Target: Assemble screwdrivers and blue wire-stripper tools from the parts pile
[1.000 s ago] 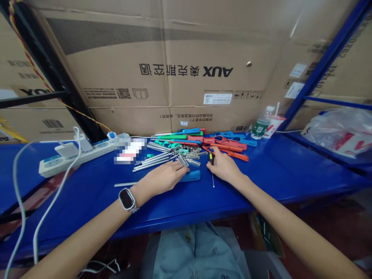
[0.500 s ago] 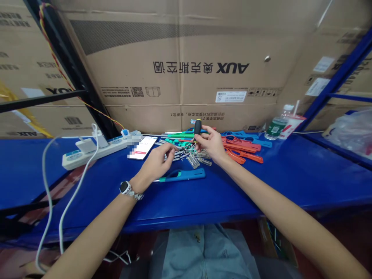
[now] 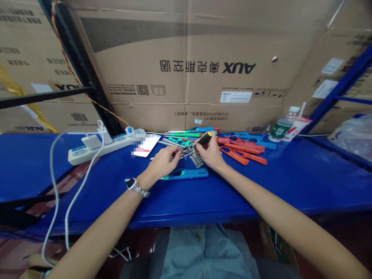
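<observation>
My right hand (image 3: 211, 153) grips a screwdriver (image 3: 204, 138) by its black handle with a yellow end, tilted over a heap of small parts. My left hand (image 3: 166, 159) is closed just left of the heap, thumb and fingers pinched together; what they hold is too small to make out. Between the hands lie thin metal pieces and clear lighter tanks (image 3: 197, 160). A blue lighter (image 3: 192, 174) with a long metal tube lies in front of the left hand. Orange lighter shells (image 3: 242, 145) are spread right of my right hand, and green lighter handles (image 3: 184, 135) lie behind the heap.
A phone (image 3: 148, 145) lies left of the heap, beside a white power strip (image 3: 109, 147) with plugs and cables. To the right stand a water bottle (image 3: 281, 130) and a paper cup (image 3: 297, 128) with a straw. A large cardboard box (image 3: 203, 42) backs the blue table (image 3: 186, 205).
The screwdriver has gone from upright to tilted, its handle end now leaning right, and my right hand has lowered toward the parts. My left hand stays pinched beside the heap. The view has shifted slightly.
</observation>
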Demonstrator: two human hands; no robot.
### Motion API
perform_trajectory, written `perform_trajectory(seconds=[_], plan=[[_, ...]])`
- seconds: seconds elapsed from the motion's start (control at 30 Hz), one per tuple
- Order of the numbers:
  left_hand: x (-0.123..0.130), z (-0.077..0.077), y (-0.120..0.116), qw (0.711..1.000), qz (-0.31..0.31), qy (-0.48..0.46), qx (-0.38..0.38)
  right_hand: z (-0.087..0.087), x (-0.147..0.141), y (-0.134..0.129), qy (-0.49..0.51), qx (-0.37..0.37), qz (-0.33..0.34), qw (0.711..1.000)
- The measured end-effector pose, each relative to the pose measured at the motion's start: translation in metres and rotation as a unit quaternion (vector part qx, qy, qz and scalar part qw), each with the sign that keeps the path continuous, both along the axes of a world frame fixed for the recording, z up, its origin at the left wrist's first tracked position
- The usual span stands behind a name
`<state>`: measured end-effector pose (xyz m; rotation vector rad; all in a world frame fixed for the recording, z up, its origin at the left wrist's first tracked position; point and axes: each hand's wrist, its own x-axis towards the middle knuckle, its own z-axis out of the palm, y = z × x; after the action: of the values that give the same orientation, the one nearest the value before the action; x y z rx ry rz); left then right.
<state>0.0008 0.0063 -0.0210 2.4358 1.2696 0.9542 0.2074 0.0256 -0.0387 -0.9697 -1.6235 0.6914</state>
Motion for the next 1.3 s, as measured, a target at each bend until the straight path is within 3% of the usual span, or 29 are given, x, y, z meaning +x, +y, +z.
perform_trajectory(seconds=[0.17,0.5,0.97,1.3], plan=[[-0.001,-0.002,0.002,1.000,-0.004,0.006,0.003,0.000,-0.001,-0.001,-0.028,-0.013,-0.016,0.999],[-0.001,-0.007,0.005,0.999,-0.026,-0.017,0.018,0.021,0.003,-0.012,0.072,-0.052,-0.043,0.995],[0.017,-0.016,0.025,0.999,-0.025,-0.015,-0.018,0.024,0.006,-0.013,0.084,-0.050,-0.064,0.993],[0.017,-0.014,0.020,0.998,0.004,0.042,0.038,0.025,0.006,-0.016,0.078,-0.027,-0.069,0.994]])
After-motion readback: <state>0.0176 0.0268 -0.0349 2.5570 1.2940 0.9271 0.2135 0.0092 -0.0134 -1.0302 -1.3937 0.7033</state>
